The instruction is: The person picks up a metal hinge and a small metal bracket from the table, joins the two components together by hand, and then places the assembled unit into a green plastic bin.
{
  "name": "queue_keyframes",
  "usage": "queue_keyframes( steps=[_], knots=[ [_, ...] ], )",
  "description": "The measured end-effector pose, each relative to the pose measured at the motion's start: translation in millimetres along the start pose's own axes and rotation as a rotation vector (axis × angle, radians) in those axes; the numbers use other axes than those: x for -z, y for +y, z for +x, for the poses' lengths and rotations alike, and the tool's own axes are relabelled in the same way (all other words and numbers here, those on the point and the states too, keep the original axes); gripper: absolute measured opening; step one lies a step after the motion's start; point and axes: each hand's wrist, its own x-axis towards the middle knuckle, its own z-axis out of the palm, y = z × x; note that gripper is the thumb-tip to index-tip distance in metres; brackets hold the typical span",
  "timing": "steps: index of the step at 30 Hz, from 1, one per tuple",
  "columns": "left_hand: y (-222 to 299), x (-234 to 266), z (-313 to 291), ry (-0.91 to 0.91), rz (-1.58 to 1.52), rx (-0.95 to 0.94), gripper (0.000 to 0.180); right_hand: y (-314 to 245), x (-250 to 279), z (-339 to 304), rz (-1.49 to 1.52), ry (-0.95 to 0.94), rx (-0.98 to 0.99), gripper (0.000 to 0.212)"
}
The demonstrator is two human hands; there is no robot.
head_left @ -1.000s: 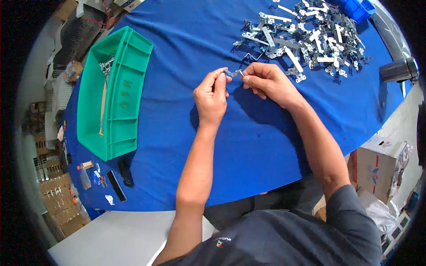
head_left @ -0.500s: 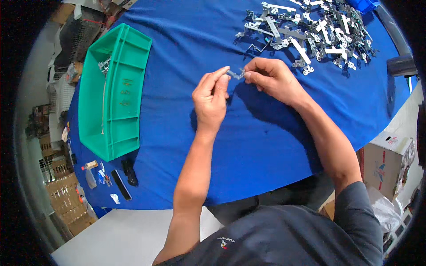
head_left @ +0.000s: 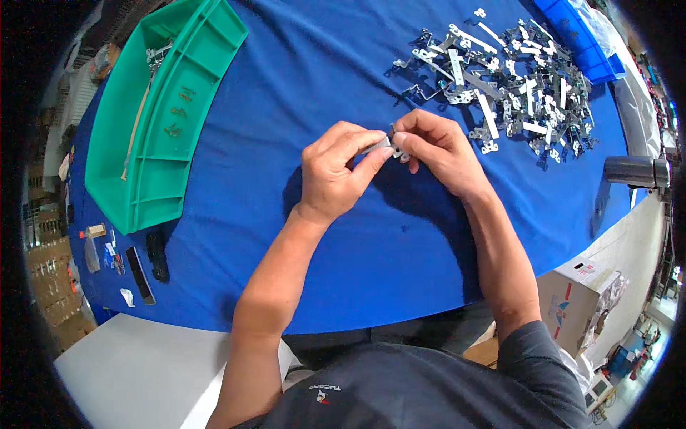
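Over the blue cloth, both my hands meet on one small silvery metal hinge (head_left: 380,145). My left hand (head_left: 331,168) pinches its flat, pale strip between thumb and fingers. At the other end, beside a small plate with holes, the thumb and fingers of my right hand (head_left: 444,156) are closed on it. Fingertips hide part of the hinge. Beyond my right hand lies a loose heap of similar metal hinges (head_left: 529,87), silver and black, with long strips and perforated plates.
Left stands a green plastic bin (head_left: 163,157) with a few metal parts inside. Near it lie a phone (head_left: 141,275), a black object (head_left: 156,257) and a small bottle (head_left: 92,254). A blue bin (head_left: 597,61) and a dark cylinder (head_left: 636,171) are at right; a cardboard box (head_left: 572,304) stands below.
The hinge has been turned in my fingers, so its flat strip and holed plate show more. My hands stay close together. The whole view has shifted, showing more of the right side.
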Motion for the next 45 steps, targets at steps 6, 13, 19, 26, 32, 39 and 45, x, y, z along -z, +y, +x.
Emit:
queue_keyframes(
  steps=[6,13,19,26,32,39,45],
  knots=[
    [3.0,-1.8,-0.7,0.032,0.040,-0.045,0.019,4.5,-0.7,1.2,0.094,0.199,0.117,0.013],
    [2.6,-1.5,0.4,0.187,-0.037,0.072,0.014,-0.4,-1.4,-3.6,-0.014,0.087,-0.085,0.020],
    [1.5,0.7,1.5,0.118,-0.099,0.129,0.015,-2.2,-3.9,-3.1,-0.086,0.076,-0.058,0.018],
    [-0.5,-0.4,1.0,0.106,-0.061,0.083,0.015,0.1,-6.4,-1.0,-0.040,0.106,0.033,0.018],
    [-1.4,-2.8,0.1,0.071,-0.050,0.078,0.015,-2.7,0.1,-0.8,0.059,0.019,0.013,0.022],
    [2.7,-2.4,-0.3,0.012,-0.056,0.041,0.014,5.5,-2.1,2.1,0.199,0.165,0.106,0.018],
    [3.2,0.7,-0.2,0.184,-0.011,0.016,0.017,-7.4,-3.3,-3.4,-0.087,0.091,-0.082,0.020]
  ],
)
